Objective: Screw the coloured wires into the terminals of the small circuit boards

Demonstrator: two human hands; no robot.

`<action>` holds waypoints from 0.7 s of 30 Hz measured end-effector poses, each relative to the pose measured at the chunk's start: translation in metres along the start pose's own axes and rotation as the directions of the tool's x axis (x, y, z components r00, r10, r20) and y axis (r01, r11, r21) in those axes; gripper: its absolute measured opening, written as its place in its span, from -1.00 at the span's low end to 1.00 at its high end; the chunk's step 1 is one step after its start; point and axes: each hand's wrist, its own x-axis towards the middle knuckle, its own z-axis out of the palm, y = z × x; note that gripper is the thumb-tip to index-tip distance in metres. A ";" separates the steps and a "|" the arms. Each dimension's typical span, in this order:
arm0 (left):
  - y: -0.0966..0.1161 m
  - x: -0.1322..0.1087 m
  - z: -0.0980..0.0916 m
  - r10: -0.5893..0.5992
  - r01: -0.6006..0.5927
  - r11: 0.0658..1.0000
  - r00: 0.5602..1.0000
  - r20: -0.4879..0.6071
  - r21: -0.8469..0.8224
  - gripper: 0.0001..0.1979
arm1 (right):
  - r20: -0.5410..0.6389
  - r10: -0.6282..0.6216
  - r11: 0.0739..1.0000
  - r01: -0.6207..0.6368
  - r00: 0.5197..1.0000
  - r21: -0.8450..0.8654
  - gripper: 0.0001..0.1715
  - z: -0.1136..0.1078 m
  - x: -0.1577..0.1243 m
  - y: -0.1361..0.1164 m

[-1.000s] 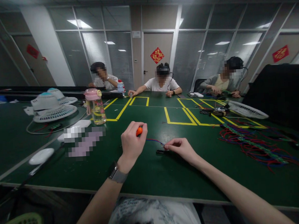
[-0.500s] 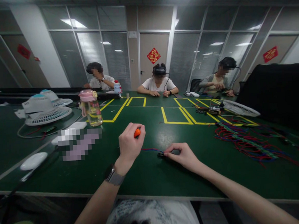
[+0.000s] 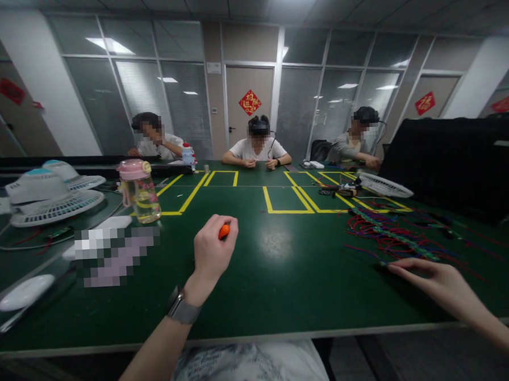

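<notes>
My left hand (image 3: 211, 249), with a watch on its wrist, is closed around a tool with an orange handle (image 3: 225, 232). Only the rounded handle end shows; the rest is hidden in the fist. Off to the right, my right hand (image 3: 445, 285) pinches a small dark circuit board (image 3: 383, 264) between thumb and fingertips, just over the table. Thin red and blue wires (image 3: 360, 250) trail from it toward the left. Just beyond that hand lies a pile of green boards with red and blue wires (image 3: 393, 234).
Yellow tape (image 3: 290, 212) marks rectangles on the green table (image 3: 260, 292). At left are white fans (image 3: 54, 195), a pink-lidded bottle (image 3: 140, 191) and a white mouse-shaped object (image 3: 26, 292). A black screen (image 3: 458, 163) stands right. Several people sit opposite.
My right hand has carried the small board from the middle of the table to the right, near the wire pile. My left hand keeps its grip. The view has turned slightly right.
</notes>
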 end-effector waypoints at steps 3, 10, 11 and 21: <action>-0.001 0.000 -0.001 -0.014 0.014 1.000 1.000 0.005 -0.002 -0.77 | -0.015 0.106 0.994 -0.106 0.994 0.009 -0.57 -0.017 0.004 0.019; -0.001 0.000 -0.001 -0.012 0.012 1.000 1.000 0.005 -0.012 -0.76 | -0.072 0.155 0.984 -0.147 0.985 0.106 -0.53 -0.018 0.003 0.020; -0.001 0.000 -0.001 -0.011 0.011 1.000 1.000 0.007 -0.018 -0.76 | -0.083 0.151 0.983 -0.141 0.985 0.119 -0.53 -0.018 0.002 0.019; 0.000 0.000 -0.001 -0.012 0.013 1.000 1.000 0.027 -0.027 -0.75 | -0.129 0.227 0.967 -0.208 0.965 0.145 -0.48 -0.025 0.004 0.028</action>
